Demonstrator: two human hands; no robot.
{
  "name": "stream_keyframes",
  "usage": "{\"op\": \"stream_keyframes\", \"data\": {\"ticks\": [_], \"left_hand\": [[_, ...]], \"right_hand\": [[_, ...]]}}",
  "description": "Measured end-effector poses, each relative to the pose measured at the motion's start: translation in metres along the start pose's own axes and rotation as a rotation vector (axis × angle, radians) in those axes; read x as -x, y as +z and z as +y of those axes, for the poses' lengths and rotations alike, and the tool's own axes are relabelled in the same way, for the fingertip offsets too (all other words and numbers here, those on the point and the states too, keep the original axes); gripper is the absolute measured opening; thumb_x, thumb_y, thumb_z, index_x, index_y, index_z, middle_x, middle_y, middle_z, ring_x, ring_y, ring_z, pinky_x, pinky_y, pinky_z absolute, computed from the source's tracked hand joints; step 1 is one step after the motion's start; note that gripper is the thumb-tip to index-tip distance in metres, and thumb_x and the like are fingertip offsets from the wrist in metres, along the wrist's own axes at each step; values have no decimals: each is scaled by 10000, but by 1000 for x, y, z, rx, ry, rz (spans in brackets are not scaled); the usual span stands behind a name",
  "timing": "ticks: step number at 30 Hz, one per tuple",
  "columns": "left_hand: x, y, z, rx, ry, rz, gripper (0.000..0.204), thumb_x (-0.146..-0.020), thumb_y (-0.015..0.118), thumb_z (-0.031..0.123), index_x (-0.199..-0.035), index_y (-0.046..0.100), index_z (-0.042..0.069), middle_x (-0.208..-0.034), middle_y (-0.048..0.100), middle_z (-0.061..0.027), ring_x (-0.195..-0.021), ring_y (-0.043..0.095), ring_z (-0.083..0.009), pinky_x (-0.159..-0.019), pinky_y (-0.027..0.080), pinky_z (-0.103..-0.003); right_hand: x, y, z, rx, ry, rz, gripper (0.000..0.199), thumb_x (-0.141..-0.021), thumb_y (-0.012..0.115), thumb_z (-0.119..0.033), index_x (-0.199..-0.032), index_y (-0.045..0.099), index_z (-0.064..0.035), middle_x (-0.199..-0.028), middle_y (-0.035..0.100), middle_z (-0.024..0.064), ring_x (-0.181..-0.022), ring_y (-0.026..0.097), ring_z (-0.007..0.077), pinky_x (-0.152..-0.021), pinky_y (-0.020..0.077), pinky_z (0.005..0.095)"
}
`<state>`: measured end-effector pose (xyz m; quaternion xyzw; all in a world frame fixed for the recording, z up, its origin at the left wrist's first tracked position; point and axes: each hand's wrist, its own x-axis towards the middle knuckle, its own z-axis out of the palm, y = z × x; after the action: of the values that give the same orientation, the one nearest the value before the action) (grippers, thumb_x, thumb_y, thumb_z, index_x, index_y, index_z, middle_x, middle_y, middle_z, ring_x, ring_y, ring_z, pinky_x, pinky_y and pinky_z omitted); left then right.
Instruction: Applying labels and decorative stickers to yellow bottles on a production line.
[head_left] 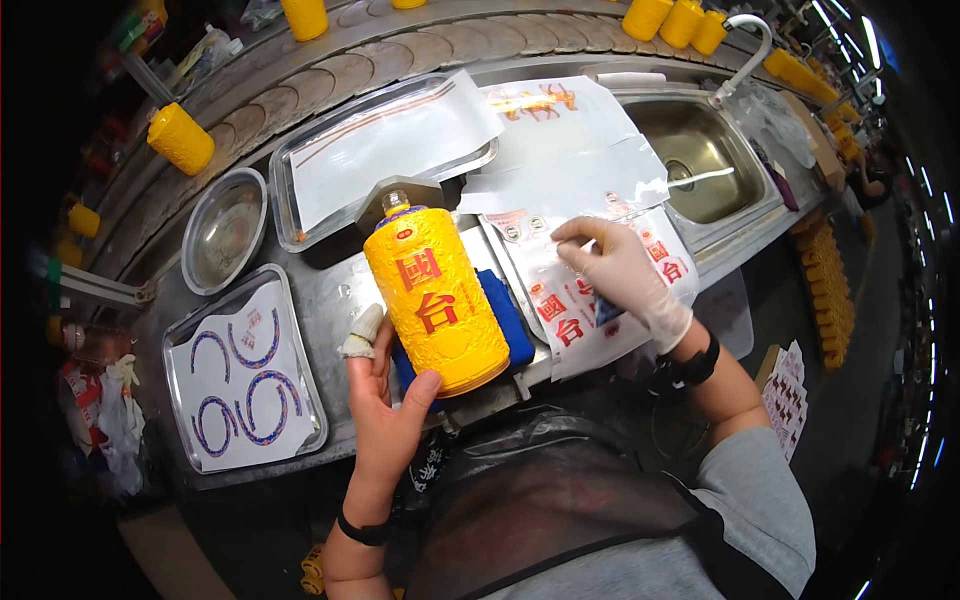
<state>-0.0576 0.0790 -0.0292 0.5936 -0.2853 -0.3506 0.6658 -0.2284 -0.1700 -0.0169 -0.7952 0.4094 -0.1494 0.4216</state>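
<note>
A yellow embossed bottle (455, 345) with red characters and a clear glass neck stands tilted in front of me. My left hand (385, 400) is closed on its lower left side, thumb by the base; one finger wears a white wrap. Behind the bottle is a blue pad (508, 318). To the right, my right hand (625, 270), in a thin white glove, hovers over a decal sheet (570, 350) printed with red characters. Its fingers are curled, and a small dark bluish thing shows below the palm, too covered to name.
A tray (317, 425) of curved blue-red decal strips lies at left, near a metal bowl (190, 255). Behind are another tray (282, 210) with a white sheet and more decal sheets (560, 150). A sink (735, 150) is at right; a conveyor (330, 75) carrying yellow bottles (182, 140) runs behind.
</note>
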Motion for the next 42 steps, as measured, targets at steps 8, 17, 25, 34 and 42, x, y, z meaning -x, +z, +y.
{"op": "stream_keyframes", "data": {"ticks": [8,17,25,34,42], "left_hand": [[-2,-5,-1,15,-27,0,784,-867,701,141,-1460,226,-52,-1481,352,-246,-1412,320,-289,-1170,207,-396],[-3,-5,3,-6,-35,-3,777,-858,703,140,-1454,247,-61,-1472,366,-232,-1402,334,-291,-1167,214,-398],[-3,-6,0,-3,-35,-5,777,-865,705,176,-1454,255,-57,-1473,369,-227,-1399,340,-289,-1166,218,-396],[-5,-7,-1,-3,-36,6,768,-866,703,172,-1451,262,-58,-1466,377,-230,-1396,347,-290,-1164,222,-396],[-2,-8,-1,-10,-40,12,754,-871,695,160,-1449,264,-62,-1462,387,-233,-1390,356,-285,-1159,230,-393]], "right_hand": [[-64,-30,13,337,69,-116,295,-807,723,-192,-1033,673,-8,-852,690,91,-755,635,156,-715,501,280],[-101,-19,19,734,-1,-117,499,-691,802,-371,-1006,651,-15,-915,684,187,-894,663,331,-788,511,382],[-93,-12,16,682,-54,-161,591,-653,834,-424,-1026,632,-12,-942,677,187,-910,658,336,-794,507,391],[-111,-17,14,776,11,-150,731,-621,855,-456,-1139,593,-11,-1065,663,204,-1002,644,338,-862,502,386],[-129,-19,25,692,-84,-77,620,-689,802,-409,-1153,635,-34,-1147,647,165,-1078,622,310,-909,496,374]]}}
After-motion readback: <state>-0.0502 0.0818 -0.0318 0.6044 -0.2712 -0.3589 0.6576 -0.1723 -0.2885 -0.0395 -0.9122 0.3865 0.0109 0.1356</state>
